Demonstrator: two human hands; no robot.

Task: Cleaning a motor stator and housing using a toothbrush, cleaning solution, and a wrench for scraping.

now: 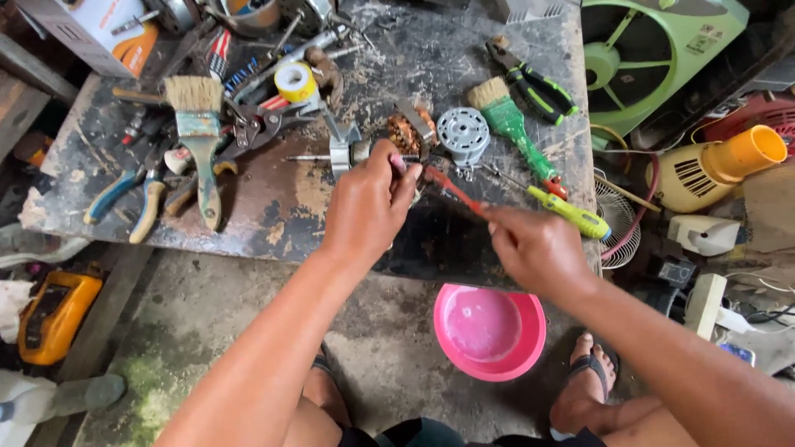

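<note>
Red-handled tool (454, 192), thin, prob. a small screwdriver, sits in the right hand (537, 248); fingers closed round its handle end, tip slanting up-left toward the left hand (368, 203). Left hand fingers pinched narrow on a small motor part (396, 159), w/ copper windings (406, 132) showing just above the fingertips and a thin metal shaft (308, 158) sticking out to the left. Exact contact of tool tip w/ the part: can't tell, fingers hide it.

Head view, looking down: all this over a dark, stained, scratched workbench (281, 215). Just right of the motor part lies a round grey metal end cap (463, 132). Near it a green-handled brush (509, 124), a yellow-green screwdriver (571, 213) just beside the right hand, and green/black pliers (534, 83) further back. Left side: a wide wood-handled brush (199, 132), blue/yellow pliers (132, 199), grey cutters (257, 124), a roll of yellow tape (295, 81).

Below the bench edge, on the concrete floor, a pink plastic bowl (489, 331) btw. the person's knees; a sandalled foot (588, 381) next to it. Orange meter (54, 314) at far left, green fan housing (654, 50) top right.
</note>
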